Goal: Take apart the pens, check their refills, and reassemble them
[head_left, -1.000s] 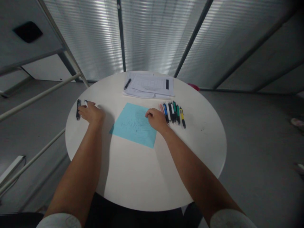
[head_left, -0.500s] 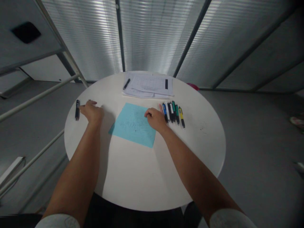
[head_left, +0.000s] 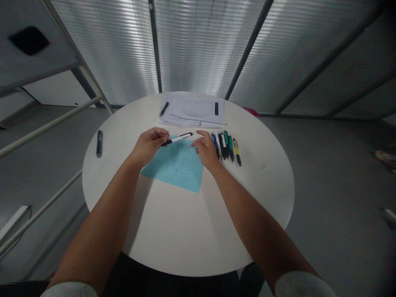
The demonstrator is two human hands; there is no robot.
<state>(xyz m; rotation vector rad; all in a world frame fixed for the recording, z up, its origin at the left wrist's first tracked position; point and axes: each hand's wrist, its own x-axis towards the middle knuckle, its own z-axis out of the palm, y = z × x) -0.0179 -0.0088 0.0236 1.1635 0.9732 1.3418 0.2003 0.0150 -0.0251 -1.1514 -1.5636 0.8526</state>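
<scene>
My left hand [head_left: 149, 143] is closed on a white pen with a black grip [head_left: 177, 138], held above the top edge of a light blue sheet [head_left: 175, 166] on the round white table [head_left: 173, 231]. The pen's tip points right, toward my right hand [head_left: 206, 149]. My right hand rests at the sheet's right corner, its fingers apart, the index stretched toward the pen's tip. Right beside that hand lies a row of several coloured pens [head_left: 227, 145].
A black pen [head_left: 99, 143] lies alone near the table's left edge. A stack of printed papers [head_left: 193, 111] with another black pen [head_left: 163, 109] sits at the far side. Metal rails run along the left; grey floor surrounds the table.
My left hand picked up the white pen beside the black pen at the left and carried it right over the blue sheet. My right hand opened its fingers toward the pen.
</scene>
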